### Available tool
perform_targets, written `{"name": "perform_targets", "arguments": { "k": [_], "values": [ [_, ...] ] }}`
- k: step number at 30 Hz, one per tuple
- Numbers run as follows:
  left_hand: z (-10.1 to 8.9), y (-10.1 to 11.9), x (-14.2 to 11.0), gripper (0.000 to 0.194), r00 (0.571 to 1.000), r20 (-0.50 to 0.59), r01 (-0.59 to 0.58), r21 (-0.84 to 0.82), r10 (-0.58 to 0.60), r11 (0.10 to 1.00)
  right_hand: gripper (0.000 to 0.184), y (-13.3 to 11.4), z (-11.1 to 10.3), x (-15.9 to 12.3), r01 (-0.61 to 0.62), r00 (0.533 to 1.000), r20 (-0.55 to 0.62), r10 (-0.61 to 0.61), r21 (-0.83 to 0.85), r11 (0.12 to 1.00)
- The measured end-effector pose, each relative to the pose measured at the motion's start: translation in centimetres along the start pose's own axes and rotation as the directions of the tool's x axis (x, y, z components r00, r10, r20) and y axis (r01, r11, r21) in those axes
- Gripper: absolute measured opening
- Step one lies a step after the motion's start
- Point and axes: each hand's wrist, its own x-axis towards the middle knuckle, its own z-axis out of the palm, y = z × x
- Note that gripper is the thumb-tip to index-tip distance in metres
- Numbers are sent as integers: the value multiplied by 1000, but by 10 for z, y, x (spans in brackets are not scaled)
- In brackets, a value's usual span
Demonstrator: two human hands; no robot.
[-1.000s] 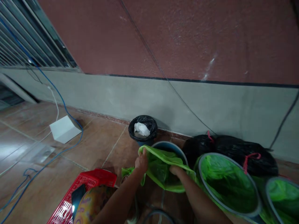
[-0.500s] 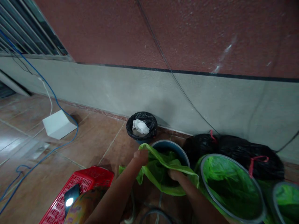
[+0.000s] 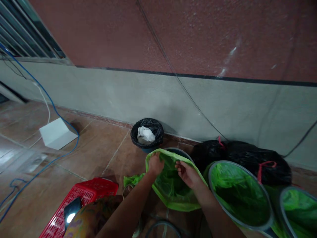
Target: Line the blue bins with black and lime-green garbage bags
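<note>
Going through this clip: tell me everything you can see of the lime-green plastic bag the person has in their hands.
The lime-green plastic bag is thin, creased and slightly translucent, with a rolled-looking upper edge. It sits at a round bucket, whose dark rim shows behind it, and sags low at the front. The left hand grips its top edge, while the right hand, fingers parted, lies at its mouth. Whether the green plastic left of it belongs to this bag cannot be told.
</note>
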Motion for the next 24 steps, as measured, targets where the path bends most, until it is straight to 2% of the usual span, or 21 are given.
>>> {"name": "perform_targets", "arguments": {
  "k": [2,4,7,9,10,11,13,15,17,18,20,24],
  "values": [
    [10,1,4,51,997,-72,-30,-46,26,998,18,-5,3,0,-68,997,-10,70,137,988],
    [17,2,8,50,991,-114,-75,-43,69,996,23,-8,6,-1,-57,998,-1,58,175,983],
    [20,1,18,43,983,-130,-133,-8,131,991,35,-11,9,0,55,998,35,-57,62,997],
    [20,0,25,40,983,-128,-133,-4,131,991,40,-13,6,6,174,985,25,-173,-127,976],
    [20,-1,28,39,984,-126,-128,-11,126,992,40,-13,4,10,248,967,10,-254,-270,930],
    [20,-1,31,38,985,-125,-127,-24,123,992,39,-13,0,14,317,937,5,-349,-435,843],
    [21,-4,37,38,985,-120,-135,-61,127,989,37,-10,-9,24,389,854,66,-515,-739,550],
    [22,-6,41,38,985,-105,-149,-108,138,983,39,-6,-19,32,369,801,169,-574,-895,251],
    [23,-7,44,39,986,-91,-152,-161,139,975,43,-1,-27,38,323,790,223,-571,-943,79],
    [24,-8,46,39,987,-84,-151,-191,137,970,44,1,-30,41,308,790,235,-567,-951,35],
    [25,-11,49,42,989,-63,-149,-269,137,952,48,3,-35,47,299,791,247,-560,-954,2],
    [31,-21,56,52,994,3,-96,-466,110,879,52,2,-42,59,294,805,208,-555,-953,70]
  ]
}}
